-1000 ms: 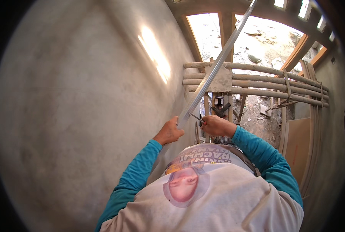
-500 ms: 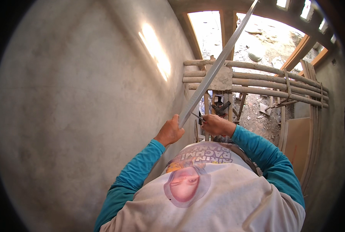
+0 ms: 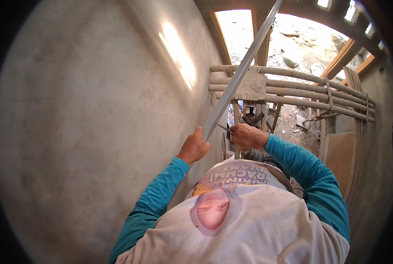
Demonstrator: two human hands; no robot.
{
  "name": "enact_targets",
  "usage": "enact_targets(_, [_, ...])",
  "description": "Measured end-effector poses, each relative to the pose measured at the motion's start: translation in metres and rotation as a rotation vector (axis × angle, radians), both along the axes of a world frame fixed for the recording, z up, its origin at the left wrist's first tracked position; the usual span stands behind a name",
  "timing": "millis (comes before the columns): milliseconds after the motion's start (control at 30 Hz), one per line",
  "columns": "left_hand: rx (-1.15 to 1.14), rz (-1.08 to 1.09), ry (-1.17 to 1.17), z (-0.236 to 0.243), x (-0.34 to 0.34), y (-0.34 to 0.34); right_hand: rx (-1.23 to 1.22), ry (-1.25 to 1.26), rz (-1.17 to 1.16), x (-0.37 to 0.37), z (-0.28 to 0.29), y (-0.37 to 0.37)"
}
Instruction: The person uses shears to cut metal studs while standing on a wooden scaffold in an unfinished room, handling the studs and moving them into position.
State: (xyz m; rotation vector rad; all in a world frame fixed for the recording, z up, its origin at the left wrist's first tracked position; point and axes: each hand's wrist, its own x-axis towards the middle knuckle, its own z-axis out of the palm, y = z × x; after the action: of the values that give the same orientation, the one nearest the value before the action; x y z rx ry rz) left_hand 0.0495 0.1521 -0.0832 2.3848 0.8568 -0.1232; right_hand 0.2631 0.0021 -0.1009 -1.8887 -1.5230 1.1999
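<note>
A long grey metal profile (image 3: 236,83) slants from low beside the left wall up to the top of the view. My left hand (image 3: 194,145) is closed around it low down, near the wall. Just to the right, my right hand (image 3: 247,135) grips a slender metal tool (image 3: 224,128) whose tip meets or nearly meets the profile's side; the exact kind of tool is unclear. Teal sleeves cover both forearms, and a printed white shirt (image 3: 240,220) fills the lower middle.
A plastered wall (image 3: 82,123) rises on the left. Bamboo poles (image 3: 297,88) form scaffolding ahead, with a dirty board (image 3: 249,88) on them. Beyond is a bright opening with wooden frames (image 3: 337,61). A tan panel (image 3: 337,163) and upright planks lean at the right wall; rubble (image 3: 302,123) lies below.
The profile's upper end has swung leftward. My hands and the tool sit slightly higher in the picture, and the scaffolding appears a little higher too.
</note>
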Motion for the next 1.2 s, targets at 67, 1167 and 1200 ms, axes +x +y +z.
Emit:
enact_targets(67, [-0.030,0.010,0.021,0.000,-0.004,0.000,-0.048,0.061,-0.024,-0.004,0.004,-0.003])
enact_targets(1167, [-1.085,0.232,0.069,-0.017,-0.041,0.017,0.041,-0.061,-0.152,-0.053,-0.001,-0.018])
enact_targets(1200, [-0.790,0.200,0.091,-0.032,-0.043,0.016,0.043,-0.066,-0.143,-0.054,-0.003,-0.015])
